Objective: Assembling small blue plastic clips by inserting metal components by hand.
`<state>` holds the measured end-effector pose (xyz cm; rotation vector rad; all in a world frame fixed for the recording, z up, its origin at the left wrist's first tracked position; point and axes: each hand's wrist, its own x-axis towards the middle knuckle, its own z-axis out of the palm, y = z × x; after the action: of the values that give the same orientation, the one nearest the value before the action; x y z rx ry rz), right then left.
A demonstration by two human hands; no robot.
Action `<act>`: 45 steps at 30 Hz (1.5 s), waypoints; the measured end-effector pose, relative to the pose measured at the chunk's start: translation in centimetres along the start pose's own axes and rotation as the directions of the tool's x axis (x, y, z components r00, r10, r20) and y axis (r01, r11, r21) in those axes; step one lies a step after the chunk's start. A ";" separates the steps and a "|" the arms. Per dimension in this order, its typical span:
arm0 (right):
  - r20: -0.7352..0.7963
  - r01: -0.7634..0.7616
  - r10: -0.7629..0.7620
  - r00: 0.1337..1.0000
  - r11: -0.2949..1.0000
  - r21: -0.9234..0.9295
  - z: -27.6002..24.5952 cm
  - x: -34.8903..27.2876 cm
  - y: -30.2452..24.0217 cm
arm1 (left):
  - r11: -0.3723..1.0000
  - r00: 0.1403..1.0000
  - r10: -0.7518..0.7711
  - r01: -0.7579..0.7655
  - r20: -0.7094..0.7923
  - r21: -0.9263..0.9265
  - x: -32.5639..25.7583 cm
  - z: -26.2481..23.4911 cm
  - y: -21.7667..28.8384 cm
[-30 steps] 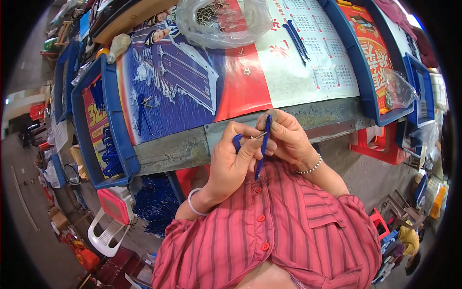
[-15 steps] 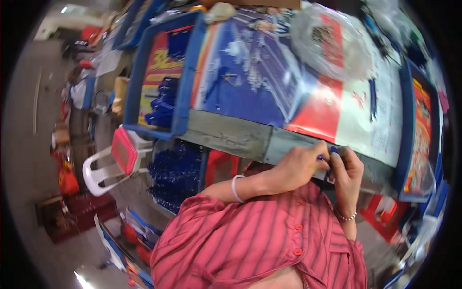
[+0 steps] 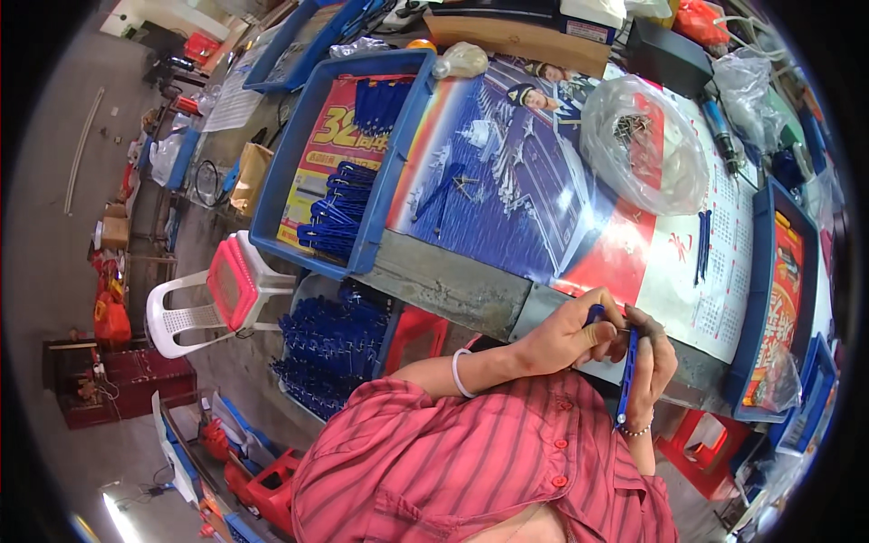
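My left hand (image 3: 575, 333), below a white bangle, is closed round a small dark-blue piece (image 3: 594, 314) whose rounded end pokes out above the fingers; the rest of it is hidden. Close beside it, my right hand (image 3: 654, 357) grips a slim blue strip (image 3: 626, 385) with a small shiny spot near its lower end. The fingertips of both hands nearly meet at the strip's upper end, over the table's front edge. Ahead lie two slim blue strips (image 3: 703, 246) on the sheet, and farther left a few blue strips with small metal pins (image 3: 463, 185).
A clear plastic bag (image 3: 670, 181) holds metal pins. Left stands a blue tray (image 3: 364, 253) with stacked blue strips; right, another blue tray (image 3: 747, 362). A crate of blue pieces (image 3: 330, 339) sits below the table's left side, by a white chair (image 3: 186, 312). A power screwdriver (image 3: 720, 131) lies back right.
The view has shifted and sharpened. My right hand has turned, so the slim blue strip now shows lengthwise along its fingers. Both hands stay close together at the table's edge.
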<state>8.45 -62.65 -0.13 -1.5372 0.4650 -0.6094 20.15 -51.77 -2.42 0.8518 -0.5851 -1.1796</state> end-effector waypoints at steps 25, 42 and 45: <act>0.306 -0.356 0.291 0.907 0.916 0.186 -3.2 0.4 1.9 | 0.736 0.942 0.303 -0.328 0.144 0.592 0.1 1.5 -0.6; 0.124 -0.308 0.283 0.951 0.862 0.403 -3.2 -0.3 -0.5 | 0.995 0.984 0.098 -0.093 -0.148 0.036 4.2 3.8 1.7; -0.102 -0.046 0.073 0.992 0.969 0.243 -5.2 -0.1 0.6 | 0.997 0.987 0.054 -0.062 -0.151 -0.044 3.8 3.9 2.7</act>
<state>5.19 -66.64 -0.68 -1.2599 0.5004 -0.6804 19.75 -56.05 1.83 0.8677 -0.4539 -1.0628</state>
